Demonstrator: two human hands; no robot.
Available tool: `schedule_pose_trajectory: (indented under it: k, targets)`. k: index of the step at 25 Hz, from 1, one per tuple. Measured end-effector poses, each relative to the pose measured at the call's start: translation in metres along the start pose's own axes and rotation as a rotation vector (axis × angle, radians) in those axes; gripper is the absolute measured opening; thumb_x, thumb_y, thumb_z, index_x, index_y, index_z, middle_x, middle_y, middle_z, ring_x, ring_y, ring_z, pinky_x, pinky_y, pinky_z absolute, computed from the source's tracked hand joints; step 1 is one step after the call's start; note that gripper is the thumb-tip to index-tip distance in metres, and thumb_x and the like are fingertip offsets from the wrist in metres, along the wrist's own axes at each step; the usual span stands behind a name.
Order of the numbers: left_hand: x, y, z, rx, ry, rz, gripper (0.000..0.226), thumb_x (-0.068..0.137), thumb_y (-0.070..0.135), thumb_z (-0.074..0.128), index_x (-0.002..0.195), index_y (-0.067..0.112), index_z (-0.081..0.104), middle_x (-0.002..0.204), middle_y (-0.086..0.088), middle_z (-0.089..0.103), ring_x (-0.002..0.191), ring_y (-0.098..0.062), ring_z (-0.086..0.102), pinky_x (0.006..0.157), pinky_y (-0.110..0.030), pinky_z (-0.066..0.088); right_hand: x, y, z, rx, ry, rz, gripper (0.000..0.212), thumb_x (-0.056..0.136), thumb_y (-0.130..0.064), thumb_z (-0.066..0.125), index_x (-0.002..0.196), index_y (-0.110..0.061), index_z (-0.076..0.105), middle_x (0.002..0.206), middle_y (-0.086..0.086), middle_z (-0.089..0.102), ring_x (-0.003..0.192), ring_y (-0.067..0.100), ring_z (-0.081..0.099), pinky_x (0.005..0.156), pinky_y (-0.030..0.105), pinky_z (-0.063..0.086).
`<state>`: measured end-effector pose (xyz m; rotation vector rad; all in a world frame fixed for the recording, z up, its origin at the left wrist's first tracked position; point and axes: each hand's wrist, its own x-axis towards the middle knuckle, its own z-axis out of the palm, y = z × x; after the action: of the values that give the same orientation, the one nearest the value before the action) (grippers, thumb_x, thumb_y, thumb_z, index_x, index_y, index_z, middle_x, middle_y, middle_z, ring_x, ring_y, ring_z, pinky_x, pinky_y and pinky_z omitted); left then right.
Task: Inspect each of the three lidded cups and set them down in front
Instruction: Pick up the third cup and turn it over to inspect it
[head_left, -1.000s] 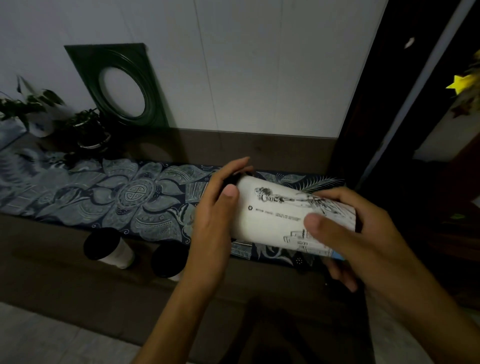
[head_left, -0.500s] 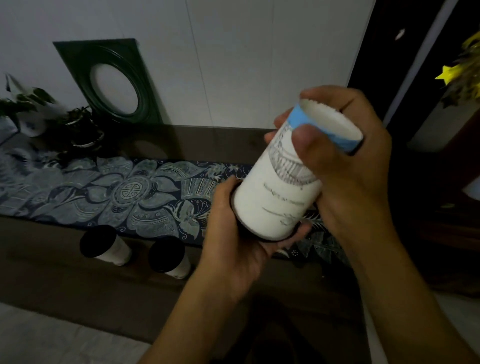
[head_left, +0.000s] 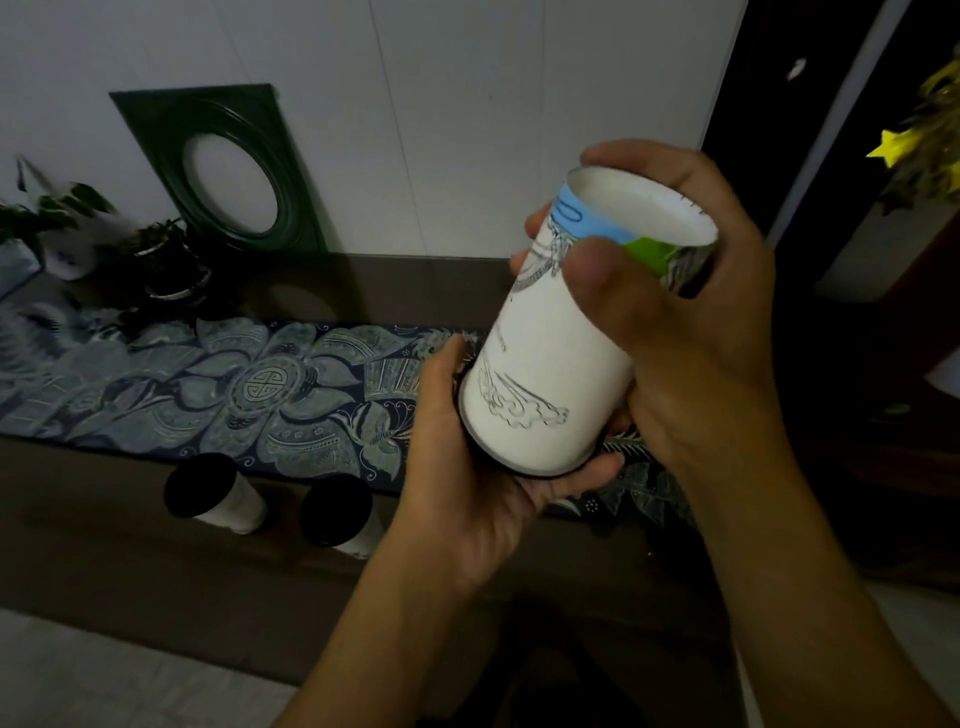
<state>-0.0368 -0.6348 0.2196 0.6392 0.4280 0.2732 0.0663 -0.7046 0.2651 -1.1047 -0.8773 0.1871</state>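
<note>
I hold a white paper cup (head_left: 550, 364) with line drawings upside down in the air, its recessed base facing up and its black lid end down. My left hand (head_left: 467, 478) cups the lid end from below. My right hand (head_left: 670, 312) grips the base end, thumb across the blue and green band. Two more white cups with black lids stand on the brown table at lower left: one cup (head_left: 208, 493) and a second cup (head_left: 340, 514) beside it.
A blue patterned runner (head_left: 234, 384) lies along the brown table (head_left: 130, 582). Potted plants (head_left: 166, 265) and a dark green frame (head_left: 228, 171) with an oval opening stand against the white wall. A dark doorway lies to the right.
The cup went from lying sideways to upside down, base raised. Since half a second ago it has turned, showing a green patch on the band.
</note>
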Motion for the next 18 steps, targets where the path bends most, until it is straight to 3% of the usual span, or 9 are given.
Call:
schedule_pose_trajectory:
  k: [3,5,7,10,12,14,16,18]
  targets:
    - [0.001,-0.013,0.004,0.113,0.101,0.44,0.046,0.092,0.057,0.047,0.117,0.021,0.061,0.115,-0.01,0.073,0.088,-0.026,0.076,0.058,-0.04,0.061,-0.004,-0.001,0.007,0.004,0.228,0.005,0.045,0.07,-0.037,0.073,0.107,-0.018,0.056,0.099,0.001,0.07,0.088,0.019,0.073,0.072,0.038,0.06]
    - [0.003,-0.018,0.004,0.177,0.127,0.601,0.043,0.086,0.055,0.05,0.116,0.024,0.056,0.118,-0.007,0.07,0.09,-0.024,0.076,0.057,-0.039,0.059,-0.005,-0.002,0.01,0.065,0.286,0.051,0.046,0.07,-0.039,0.073,0.107,-0.018,0.057,0.097,0.0,0.07,0.086,0.016,0.072,0.07,0.033,0.059]
    - [0.002,-0.014,0.001,0.155,0.141,0.465,0.046,0.094,0.058,0.042,0.119,0.023,0.059,0.118,-0.009,0.072,0.088,-0.026,0.076,0.056,-0.039,0.059,-0.005,-0.001,0.007,0.062,0.214,0.051,0.054,0.069,-0.037,0.075,0.114,-0.013,0.056,0.106,0.009,0.069,0.095,0.022,0.071,0.078,0.04,0.059]
    - [-0.006,0.0,-0.001,0.092,-0.021,0.017,0.069,0.096,0.067,0.03,0.126,0.014,0.063,0.107,-0.018,0.074,0.083,-0.035,0.07,0.049,-0.032,0.06,-0.002,-0.004,-0.004,0.078,0.005,0.05,0.075,0.063,-0.045,0.084,0.122,-0.011,0.053,0.116,0.019,0.066,0.106,0.034,0.068,0.086,0.053,0.058]
    - [-0.007,0.0,-0.001,0.064,-0.072,-0.074,0.073,0.095,0.069,0.03,0.125,0.012,0.063,0.104,-0.019,0.074,0.083,-0.037,0.069,0.049,-0.03,0.06,-0.001,-0.005,-0.006,0.057,-0.057,0.051,0.074,0.062,-0.045,0.085,0.12,-0.012,0.054,0.115,0.02,0.067,0.104,0.036,0.069,0.084,0.054,0.058]
    - [-0.003,-0.008,0.0,0.107,0.009,0.098,0.066,0.095,0.065,0.036,0.129,0.013,0.061,0.113,-0.018,0.073,0.087,-0.035,0.073,0.053,-0.035,0.061,-0.002,-0.003,-0.002,0.021,0.08,0.034,0.059,0.066,-0.037,0.08,0.113,-0.013,0.055,0.107,0.014,0.07,0.098,0.028,0.072,0.079,0.046,0.06]
    - [0.0,-0.017,-0.001,0.221,0.092,0.433,0.058,0.091,0.058,0.049,0.132,0.017,0.053,0.125,-0.015,0.067,0.096,-0.031,0.074,0.06,-0.04,0.06,-0.007,-0.001,0.005,0.066,0.26,0.053,0.051,0.066,-0.037,0.078,0.107,-0.016,0.056,0.097,0.0,0.071,0.089,0.014,0.073,0.073,0.031,0.058]
    - [0.003,-0.025,-0.003,0.334,0.145,0.667,0.055,0.083,0.055,0.053,0.128,0.022,0.049,0.128,-0.014,0.063,0.1,-0.03,0.073,0.064,-0.045,0.06,-0.011,-0.001,0.01,0.139,0.312,0.073,0.05,0.066,-0.037,0.077,0.106,-0.016,0.056,0.091,-0.006,0.07,0.083,0.008,0.072,0.071,0.025,0.056]
